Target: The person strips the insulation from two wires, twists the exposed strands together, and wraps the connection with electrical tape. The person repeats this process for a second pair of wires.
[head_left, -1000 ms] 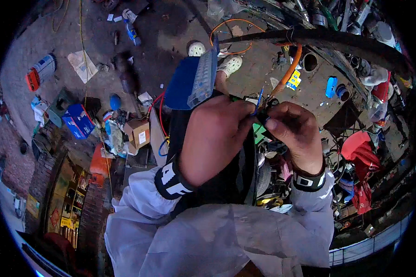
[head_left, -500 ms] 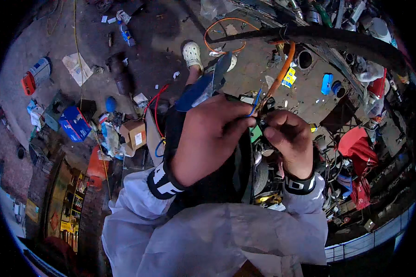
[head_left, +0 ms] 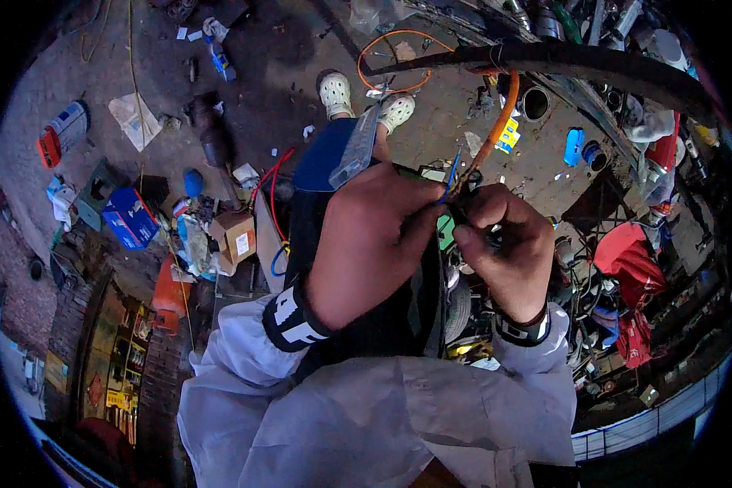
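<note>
My left hand (head_left: 378, 240) is closed in a pinch on a thin blue wire (head_left: 450, 177), in front of my lap. The wire stands up past the fingertips, beside the end of a thick orange cable (head_left: 496, 138) that comes down from above. Close by on the right, my right hand (head_left: 508, 244) is closed too, thumb against bent forefinger, at the cable's lower end. What it pinches is dark, small and mostly hidden by the fingers. Just beyond my left knuckles a pale translucent strip (head_left: 356, 154) slants upward; whether the hand holds it cannot be seen.
A dark curved beam (head_left: 577, 58) crosses above the cable. An orange loop (head_left: 364, 61) lies on the floor beyond my white clogs (head_left: 334, 93). Red cable (head_left: 275, 191), a cardboard box (head_left: 234, 236) and a blue box (head_left: 130, 218) are at left; red cloth (head_left: 626, 259) and scrap at right.
My right hand has turned slightly, its thumb shifting down and left. The translucent strip has swung leftward and shows more of its face, uncovering the second clog. My left hand stays nearly still.
</note>
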Available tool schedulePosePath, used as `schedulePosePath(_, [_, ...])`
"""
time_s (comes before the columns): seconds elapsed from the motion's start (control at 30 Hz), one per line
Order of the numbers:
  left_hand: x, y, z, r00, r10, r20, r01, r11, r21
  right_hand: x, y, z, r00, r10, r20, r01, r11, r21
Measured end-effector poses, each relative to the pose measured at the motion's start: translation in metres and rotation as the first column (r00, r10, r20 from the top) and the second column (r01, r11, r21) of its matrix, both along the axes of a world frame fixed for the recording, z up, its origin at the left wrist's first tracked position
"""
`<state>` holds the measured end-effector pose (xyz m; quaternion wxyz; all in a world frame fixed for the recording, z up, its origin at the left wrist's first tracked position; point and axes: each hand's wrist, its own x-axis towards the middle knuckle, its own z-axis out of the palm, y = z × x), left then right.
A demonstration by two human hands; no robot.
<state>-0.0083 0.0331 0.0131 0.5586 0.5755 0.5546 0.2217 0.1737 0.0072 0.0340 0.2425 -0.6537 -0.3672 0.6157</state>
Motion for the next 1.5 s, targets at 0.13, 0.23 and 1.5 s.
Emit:
schedulePosePath(0.13, [0.001, -0.002, -0.003, 0.999, -0.008, -0.034, 0.01, 0.998, 0.065, -0.007, -0.003, -0.001, 0.997, -0.012, 0.081, 0.004, 0.995, 0.102])
schedulePosePath(0.23, [0.002, -0.001, -0.001, 0.999, -0.019, -0.046, 0.022, 0.997, 0.072, -0.005, -0.004, 0.001, 0.998, -0.027, 0.061, 0.023, 0.998, 0.059])
schedulePosePath(1.5, [0.001, -0.004, 0.001, 1.0, -0.005, -0.03, 0.007, 0.998, 0.059, -0.016, -0.007, 0.003, 0.924, -0.011, 0.382, -0.054, 0.986, 0.159])
